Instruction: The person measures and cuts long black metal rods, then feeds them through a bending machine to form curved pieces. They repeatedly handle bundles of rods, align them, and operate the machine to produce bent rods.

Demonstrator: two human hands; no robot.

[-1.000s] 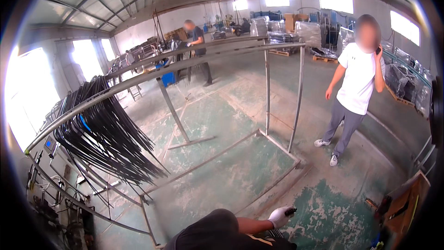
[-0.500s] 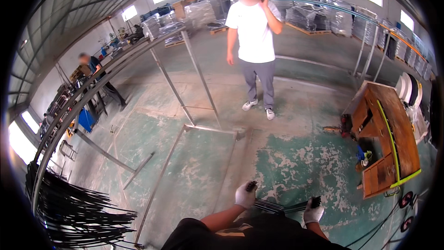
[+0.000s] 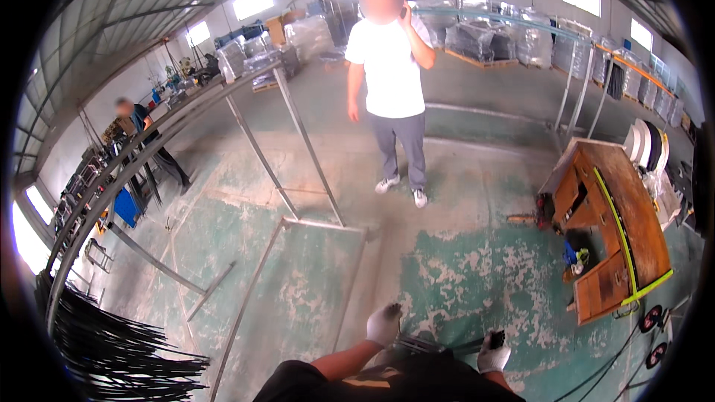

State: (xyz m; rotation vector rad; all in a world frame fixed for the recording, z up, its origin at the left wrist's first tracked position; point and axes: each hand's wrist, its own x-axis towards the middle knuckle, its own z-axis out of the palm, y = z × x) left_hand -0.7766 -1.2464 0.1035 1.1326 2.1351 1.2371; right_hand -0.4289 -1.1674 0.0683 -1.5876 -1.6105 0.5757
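Observation:
My left hand [image 3: 383, 326], in a pale glove, is closed in front of my body, low in the picture. Lower and to its right, my right hand [image 3: 494, 355] wears a similar glove and is closed too. Between the two hands runs a bundle of thin dark strips [image 3: 418, 344], gripped near both sides and partly hidden by my black shirt. Black patches show at the tops of both hands; whether these are glove fingertips or strip ends I cannot tell. A large batch of black strips [image 3: 123, 342] hangs at the lower left.
A metal frame [image 3: 316, 223] rises ahead, joined to long curved rails [image 3: 141, 152] on my left. A person in a white shirt [image 3: 385, 67] stands beyond it, hand at the head. At right is a wooden desk [image 3: 640, 216]; cables [image 3: 614, 361] lie below. Another person [image 3: 153, 134] bends far left.
My view has tilted and shifted, so the frame, person and desk appear lower and further left. Both hands have moved slightly left and down in the picture, still holding the strips.

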